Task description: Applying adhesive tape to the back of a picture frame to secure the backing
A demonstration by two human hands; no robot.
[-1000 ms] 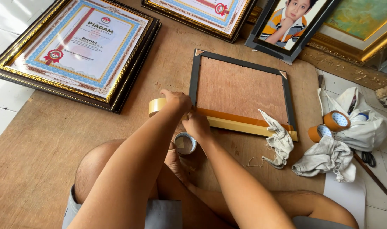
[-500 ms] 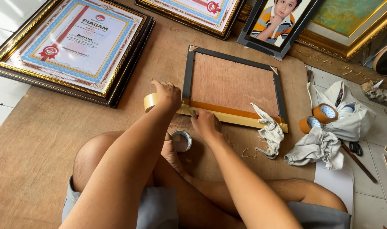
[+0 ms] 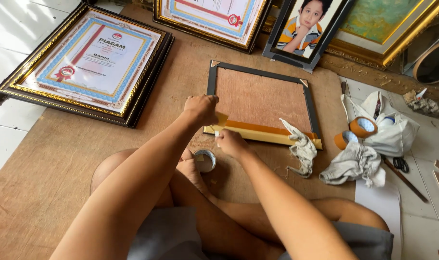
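Note:
A dark picture frame [image 3: 210, 83] lies face down, its brown backing board [image 3: 262, 98] up. A yellow-brown tape strip [image 3: 272, 132] runs along its near edge. My left hand [image 3: 200, 109] is at the frame's near left corner, closed over a tape roll of which only a yellow bit [image 3: 222, 118] shows. My right hand [image 3: 232, 143] rests just below it on the near edge, its fingers curled on a small white piece [image 3: 216, 134] at the tape's end.
A small round tin [image 3: 205, 160] sits by my knee and a rag [image 3: 302, 150] lies on the frame's near right corner. To the right are two tape rolls [image 3: 362, 127], a white cloth bag [image 3: 397, 132] and scissors [image 3: 400, 163]. Framed certificates [image 3: 92, 62], a portrait [image 3: 306, 26] and a painting [image 3: 383, 19] lie behind.
My left hand has moved right with the tape roll to the frame's near left corner, and the roll is now mostly hidden under it. My right hand stays at the near edge.

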